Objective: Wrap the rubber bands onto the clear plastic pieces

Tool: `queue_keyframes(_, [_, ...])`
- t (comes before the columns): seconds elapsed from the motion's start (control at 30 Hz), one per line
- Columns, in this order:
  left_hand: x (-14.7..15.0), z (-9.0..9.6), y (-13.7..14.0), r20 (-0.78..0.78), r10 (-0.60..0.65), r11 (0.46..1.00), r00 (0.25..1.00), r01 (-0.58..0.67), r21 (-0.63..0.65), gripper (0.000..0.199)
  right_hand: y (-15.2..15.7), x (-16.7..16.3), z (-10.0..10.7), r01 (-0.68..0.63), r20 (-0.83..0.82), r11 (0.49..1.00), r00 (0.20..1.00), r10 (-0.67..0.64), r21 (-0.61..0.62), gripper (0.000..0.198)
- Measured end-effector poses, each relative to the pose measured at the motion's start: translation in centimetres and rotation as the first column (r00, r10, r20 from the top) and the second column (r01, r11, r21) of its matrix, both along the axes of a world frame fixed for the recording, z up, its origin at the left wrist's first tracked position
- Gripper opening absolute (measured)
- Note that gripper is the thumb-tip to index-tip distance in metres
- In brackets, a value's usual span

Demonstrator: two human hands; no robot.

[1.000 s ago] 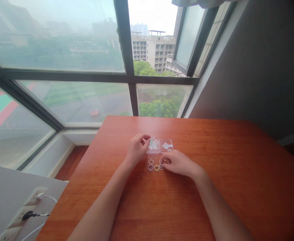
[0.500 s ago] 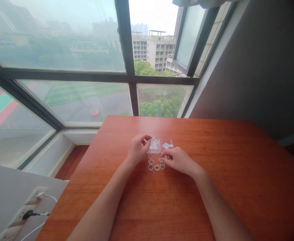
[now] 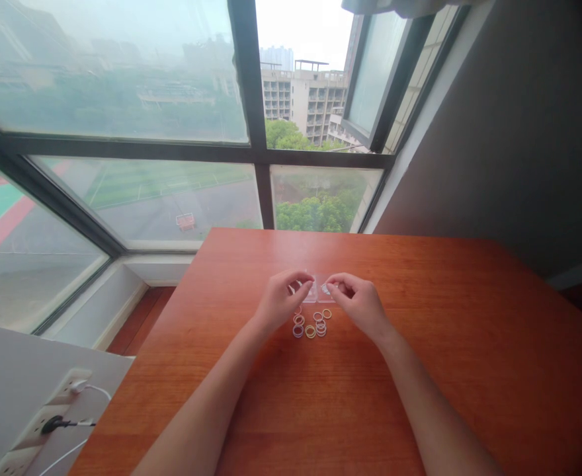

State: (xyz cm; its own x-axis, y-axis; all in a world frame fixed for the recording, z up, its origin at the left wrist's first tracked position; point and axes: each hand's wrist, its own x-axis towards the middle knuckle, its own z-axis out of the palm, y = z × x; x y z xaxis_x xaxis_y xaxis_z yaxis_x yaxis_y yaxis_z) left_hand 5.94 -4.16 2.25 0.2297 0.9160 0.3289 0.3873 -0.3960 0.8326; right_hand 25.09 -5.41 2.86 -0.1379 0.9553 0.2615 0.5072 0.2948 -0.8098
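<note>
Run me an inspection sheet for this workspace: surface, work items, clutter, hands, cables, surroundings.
Surface: reddish-brown wooden table.
Work items: coloured rings lying in front of an open clear case.
Clutter: nothing seen.
Left hand: fingertips at the case's left half; grip unclear.
Right hand: fingertips over its right half; grip unclear.
Cables: white leads and a black plug, left of the table.
Surroundings: framed windows beyond the table, one pane swung open.

Your L hand (image 3: 285,297) at L half of open clear case (image 3: 313,297) | your R hand (image 3: 357,299) at R half; anything pinched too small to tell | loose rings (image 3: 321,328) on brown tbl (image 3: 315,410), your side of case | dark-framed window (image 3: 172,149) beyond
</note>
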Motion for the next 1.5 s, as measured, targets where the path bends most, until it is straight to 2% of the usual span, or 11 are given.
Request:
queue_keyframes(0.27, [0.5,0.4,-0.5,0.053,-0.074,0.996,0.996,0.077,-0.046,0.019,-0.1,-0.1,-0.1,0.0,-0.012,1.0,1.0,0.0,-0.001,0.022])
queue_keyframes(0.53, [0.9,0.3,-0.7,0.0,-0.099,0.995,0.995,0.099,-0.032,0.017,-0.1,-0.2,-0.1,-0.014,-0.006,1.0,1.0,0.014,-0.01,0.022])
queue_keyframes(0.67, [0.8,-0.1,-0.5,-0.028,-0.064,0.998,0.998,0.064,0.008,0.013,-0.1,-0.2,-0.2,-0.012,-0.01,1.0,1.0,0.012,-0.003,0.022])
queue_keyframes(0.87, [-0.2,-0.5,0.4,-0.115,0.16,0.984,0.98,-0.15,0.092,0.009,0.0,0.0,0.0,-0.018,0.029,1.0,0.999,0.019,-0.008,0.021])
queue_keyframes(0.93, [-0.5,-0.7,0.7,-0.139,0.194,0.977,0.971,-0.179,0.112,0.009,-0.1,0.0,0.1,-0.039,0.055,0.999,0.998,0.04,-0.02,0.02])
queue_keyframes(1.13, [-0.5,-1.3,1.6,-0.204,0.205,0.973,0.957,-0.177,0.148,0.007,-0.2,-0.1,-0.1,-0.108,0.137,0.991,0.983,0.119,-0.083,0.017])
queue_keyframes(1.37, [-1.0,-1.7,1.8,-0.18,0.201,0.973,0.963,-0.176,0.147,0.01,-0.3,0.1,-0.2,-0.174,0.201,0.978,0.96,0.195,-0.117,0.015])
queue_keyframes(1.5, [-1.2,-1.7,1.7,-0.174,0.184,0.977,0.967,-0.161,0.138,0.01,-0.5,0.3,-0.2,-0.252,0.232,0.952,0.929,0.288,-0.173,0.015])
